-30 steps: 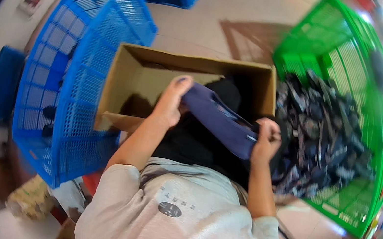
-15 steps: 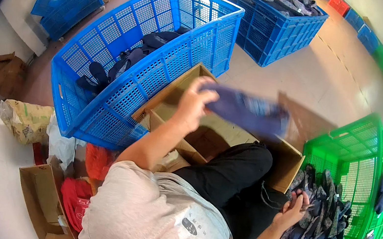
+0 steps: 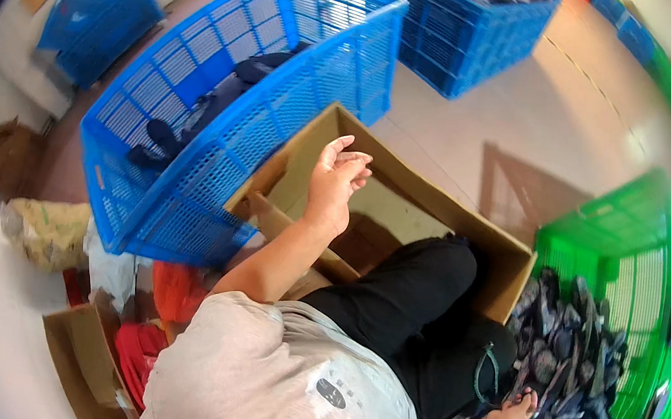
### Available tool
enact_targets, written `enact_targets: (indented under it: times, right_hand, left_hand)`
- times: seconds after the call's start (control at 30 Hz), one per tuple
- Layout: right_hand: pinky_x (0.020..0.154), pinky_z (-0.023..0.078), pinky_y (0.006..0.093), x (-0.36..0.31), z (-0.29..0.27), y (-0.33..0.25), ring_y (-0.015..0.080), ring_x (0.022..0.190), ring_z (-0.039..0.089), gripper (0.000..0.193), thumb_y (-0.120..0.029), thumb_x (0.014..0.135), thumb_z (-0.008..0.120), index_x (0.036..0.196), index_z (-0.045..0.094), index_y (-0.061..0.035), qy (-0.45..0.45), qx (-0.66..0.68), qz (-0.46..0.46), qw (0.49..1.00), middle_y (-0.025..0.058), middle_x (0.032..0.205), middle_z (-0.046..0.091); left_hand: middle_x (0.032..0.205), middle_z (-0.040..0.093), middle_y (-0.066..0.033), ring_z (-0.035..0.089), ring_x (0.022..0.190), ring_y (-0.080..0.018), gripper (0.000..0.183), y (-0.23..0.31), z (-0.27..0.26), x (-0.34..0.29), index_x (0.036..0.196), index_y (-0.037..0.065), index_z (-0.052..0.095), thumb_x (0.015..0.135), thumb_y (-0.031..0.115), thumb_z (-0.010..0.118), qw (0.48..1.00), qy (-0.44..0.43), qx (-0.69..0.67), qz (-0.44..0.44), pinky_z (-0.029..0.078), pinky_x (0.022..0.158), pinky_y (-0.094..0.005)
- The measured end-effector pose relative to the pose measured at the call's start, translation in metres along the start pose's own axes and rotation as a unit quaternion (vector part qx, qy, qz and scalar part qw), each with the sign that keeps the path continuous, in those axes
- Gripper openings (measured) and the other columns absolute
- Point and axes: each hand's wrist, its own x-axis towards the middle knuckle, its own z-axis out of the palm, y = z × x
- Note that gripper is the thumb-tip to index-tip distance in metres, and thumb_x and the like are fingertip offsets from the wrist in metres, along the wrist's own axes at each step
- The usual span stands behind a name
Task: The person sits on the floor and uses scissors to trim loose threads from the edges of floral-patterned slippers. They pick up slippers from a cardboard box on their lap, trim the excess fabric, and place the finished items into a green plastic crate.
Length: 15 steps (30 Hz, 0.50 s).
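Note:
My left hand [image 3: 333, 181] is raised over the long cardboard box [image 3: 411, 164] in front of my lap. Its fingers are apart and loosely bent, with nothing in them. Low at the right, my right hand [image 3: 515, 412] is closed, its fingers curled at the near side of the green crate's heap. A thin greenish cord [image 3: 491, 365] loops over my dark trouser leg and runs toward those fingers, which appear to grip its end. Many dark, shoe-like fabric pieces [image 3: 560, 360] lie heaped inside the green crate [image 3: 649, 230].
A large blue mesh crate [image 3: 216, 140] holding dark pieces [image 3: 202, 116] stands beyond the box at the left. Another full blue crate [image 3: 456, 41] stands behind it. Left of me are an open carton [image 3: 83, 363], red bags [image 3: 178, 290] and a yellowish sack [image 3: 47, 232].
The dark blue shoe-like piece has left my left hand and I cannot make out where it lies. My right hand has moved lower, and the cord has shifted with it.

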Motion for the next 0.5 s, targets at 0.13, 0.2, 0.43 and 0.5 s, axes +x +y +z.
enact_targets:
  times: [0.13, 0.2, 0.43, 0.5]
  right_hand:
    - [0.065, 0.047, 0.0288, 0.019, -0.085, 0.05, 0.0176, 0.083, 0.062, 0.025, -0.009, 0.087, 0.062, 0.111, 0.069, -0.009, 0.054, -0.085, 0.064, 0.993, 0.0062, 0.099, 0.07]
    - [0.066, 0.048, 0.0266, 0.024, -0.11, 0.082, 0.0149, 0.077, 0.06, 0.017, -0.009, 0.087, 0.064, 0.102, 0.072, -0.0094, 0.095, -0.164, 0.044, 0.981, 0.005, 0.094, 0.07]
    - [0.061, 0.045, 0.0247, 0.0, -0.169, 0.155, 0.0115, 0.067, 0.056, 0.014, -0.003, 0.084, 0.063, 0.097, 0.067, -0.0072, 0.222, -0.086, 0.134, 0.962, 0.0, 0.081, 0.064]
    - [0.061, 0.045, 0.0255, -0.004, -0.173, 0.161, 0.0118, 0.067, 0.056, 0.015, -0.003, 0.085, 0.062, 0.099, 0.067, -0.0057, 0.209, -0.088, 0.159, 0.961, 0.0014, 0.083, 0.064]
  left_hand:
    - [0.1, 0.064, -0.0082, 0.059, 0.079, -0.0121, 0.036, -0.04, 0.028, -0.02, 0.128, 0.005, 0.055, 0.093, 0.007, 0.061, 0.992, -0.097, 0.063, -0.054, 0.051, 0.071, -0.0258]
    - [0.107, 0.062, -0.0124, 0.057, 0.082, -0.0136, 0.042, -0.047, 0.024, -0.022, 0.135, 0.004, 0.052, 0.093, 0.007, 0.059, 0.985, -0.118, 0.123, -0.029, 0.051, 0.075, -0.028]
    - [0.104, 0.062, -0.0076, 0.056, 0.087, -0.012, 0.044, -0.096, 0.039, -0.024, 0.135, 0.001, 0.05, 0.093, 0.004, 0.06, 0.968, -0.154, 0.162, -0.117, 0.047, 0.079, -0.0253]
    - [0.102, 0.064, -0.007, 0.057, 0.085, -0.0109, 0.043, -0.112, 0.045, -0.022, 0.134, 0.001, 0.05, 0.093, 0.002, 0.06, 0.96, -0.177, 0.166, -0.138, 0.048, 0.077, -0.0244]
